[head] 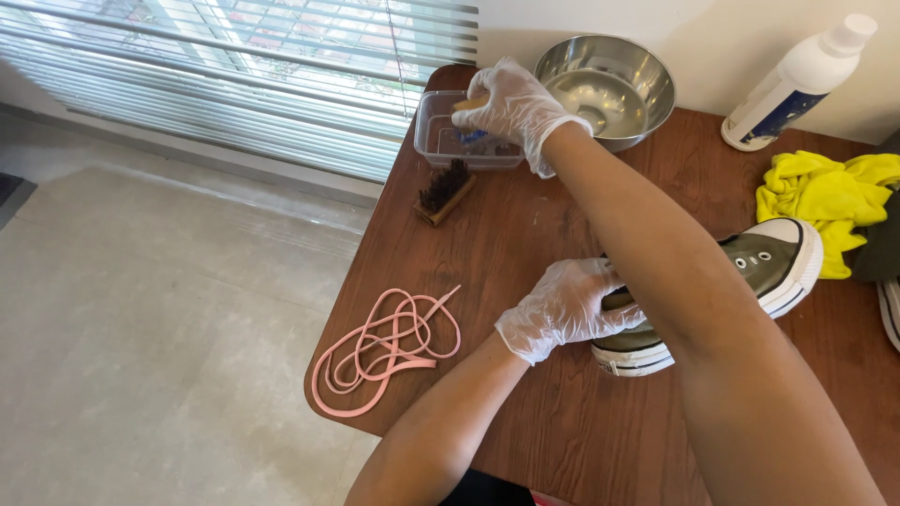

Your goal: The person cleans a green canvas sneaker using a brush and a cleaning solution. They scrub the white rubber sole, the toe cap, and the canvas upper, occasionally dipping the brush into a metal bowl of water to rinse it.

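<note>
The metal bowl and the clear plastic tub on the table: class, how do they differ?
The metal bowl is round, shiny and opaque; the clear plastic tub is rectangular, see-through and shallower. The right hand dips a brush into the tub, while nothing reaches into the bowl. Both stand open at the table's far edge.

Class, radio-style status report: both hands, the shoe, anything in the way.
Left hand gripping shoe. Right hand holds brush handle in clear tub, crossing above the shoe. Spare brush beside tub; laces well aside.

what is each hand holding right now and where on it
The left hand grips the dark sneaker at its heel end. The right hand holds a brush by its wooden handle, over the clear plastic tub.
</note>
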